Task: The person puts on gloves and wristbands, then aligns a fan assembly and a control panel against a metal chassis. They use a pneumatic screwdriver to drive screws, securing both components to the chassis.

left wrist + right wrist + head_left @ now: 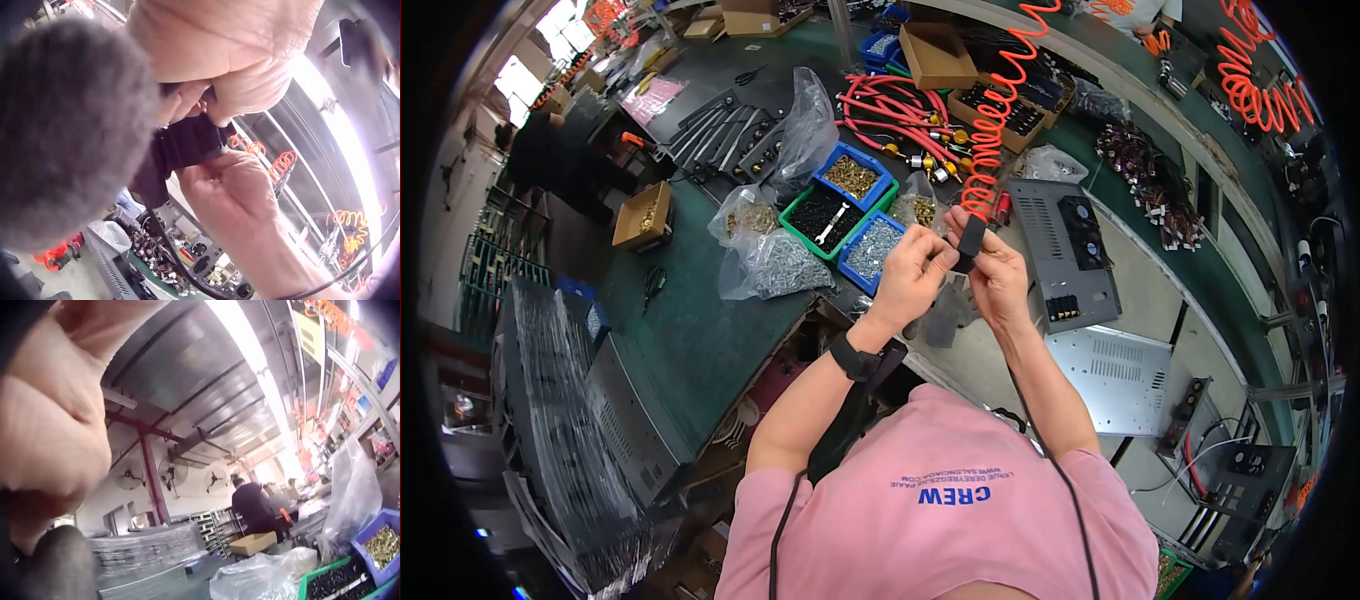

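Observation:
In the head view, a small black rectangular block (pixel 971 242) is held up between both hands, over the front edge of the workbench. The left hand (pixel 913 277), with a black strap (pixel 856 356) at its wrist, pinches the block's near side with thumb and fingers. From the other side the right hand (pixel 1001 280) grips it, fingers curled behind. The left wrist view shows the dark block (pixel 190 142) between the two palms; its kind cannot be told. Only part of a hand (pixel 56 425) shows in the right wrist view, the block hidden there.
Blue and green bins hold brass screws (pixel 850 178), black screws and silver screws (pixel 874 248); a wrench (pixel 832 223) lies on the black ones. Bags of screws (pixel 775 265) lie alongside. A grey metal chassis with fans (pixel 1060 255) stands right; a red coiled hose (pixel 990 130) hangs close behind the hands.

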`<action>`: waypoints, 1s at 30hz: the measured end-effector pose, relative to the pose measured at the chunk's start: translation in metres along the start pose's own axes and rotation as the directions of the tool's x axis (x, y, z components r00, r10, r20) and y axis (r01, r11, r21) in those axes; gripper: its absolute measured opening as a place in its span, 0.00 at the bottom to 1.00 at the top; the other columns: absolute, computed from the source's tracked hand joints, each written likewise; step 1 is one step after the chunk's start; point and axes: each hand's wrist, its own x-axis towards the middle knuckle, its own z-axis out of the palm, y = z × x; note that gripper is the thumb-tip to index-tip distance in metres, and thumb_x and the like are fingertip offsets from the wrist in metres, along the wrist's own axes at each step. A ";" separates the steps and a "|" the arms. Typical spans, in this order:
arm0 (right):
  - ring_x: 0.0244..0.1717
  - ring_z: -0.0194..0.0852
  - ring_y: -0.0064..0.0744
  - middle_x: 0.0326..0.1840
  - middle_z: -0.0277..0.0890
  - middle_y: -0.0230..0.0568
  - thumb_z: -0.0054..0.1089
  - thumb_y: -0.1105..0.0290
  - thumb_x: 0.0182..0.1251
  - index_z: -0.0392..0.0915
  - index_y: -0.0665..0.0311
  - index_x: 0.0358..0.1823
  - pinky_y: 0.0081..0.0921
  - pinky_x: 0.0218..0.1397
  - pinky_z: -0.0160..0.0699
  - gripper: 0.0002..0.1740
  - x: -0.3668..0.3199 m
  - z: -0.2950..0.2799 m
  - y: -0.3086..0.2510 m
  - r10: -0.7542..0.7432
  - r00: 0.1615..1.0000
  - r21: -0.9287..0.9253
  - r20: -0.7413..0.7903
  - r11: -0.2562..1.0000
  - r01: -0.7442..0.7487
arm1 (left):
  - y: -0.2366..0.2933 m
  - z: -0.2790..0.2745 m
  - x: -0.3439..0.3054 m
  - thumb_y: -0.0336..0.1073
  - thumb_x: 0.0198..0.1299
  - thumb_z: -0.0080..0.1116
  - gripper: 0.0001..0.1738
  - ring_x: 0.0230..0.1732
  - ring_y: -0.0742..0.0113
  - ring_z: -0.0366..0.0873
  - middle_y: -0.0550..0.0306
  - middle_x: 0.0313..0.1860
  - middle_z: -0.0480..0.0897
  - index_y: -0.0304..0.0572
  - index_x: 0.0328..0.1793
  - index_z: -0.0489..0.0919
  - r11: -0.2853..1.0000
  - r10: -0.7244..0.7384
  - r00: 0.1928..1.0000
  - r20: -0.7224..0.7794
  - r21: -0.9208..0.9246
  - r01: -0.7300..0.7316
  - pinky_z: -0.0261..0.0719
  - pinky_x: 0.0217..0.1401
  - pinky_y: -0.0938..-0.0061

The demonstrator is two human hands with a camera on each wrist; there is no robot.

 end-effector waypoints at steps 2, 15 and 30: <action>0.67 0.56 0.39 0.66 0.58 0.47 0.41 0.84 0.60 0.59 0.75 0.62 0.31 0.69 0.53 0.25 0.003 -0.014 0.013 -0.025 0.997 -0.122 0.067 0.992 0.033 | 0.009 0.004 -0.003 0.32 0.55 0.56 0.07 0.27 0.53 0.71 0.50 0.27 0.72 0.34 0.32 0.74 0.991 0.097 0.995 0.011 0.092 -0.097 0.69 0.30 0.70; 0.75 0.30 0.38 0.75 0.31 0.42 0.49 0.73 0.64 0.39 0.64 0.71 0.34 0.72 0.42 0.38 0.008 0.001 0.003 0.032 0.919 -0.289 0.393 0.953 0.090 | 0.048 -0.009 -0.004 0.36 0.57 0.54 0.13 0.25 0.47 0.73 0.44 0.22 0.73 0.32 0.27 0.73 0.982 -0.061 0.998 0.022 0.180 0.056 0.67 0.27 0.62; 0.61 0.58 0.44 0.62 0.59 0.43 0.51 0.69 0.52 0.61 0.62 0.59 0.59 0.56 0.56 0.29 0.050 0.005 0.056 -0.173 0.780 -0.753 0.601 -0.448 0.482 | 0.037 0.024 -0.023 0.38 0.54 0.55 0.11 0.26 0.48 0.77 0.40 0.24 0.77 0.35 0.32 0.79 0.987 -0.050 0.996 0.075 0.157 0.037 0.71 0.27 0.64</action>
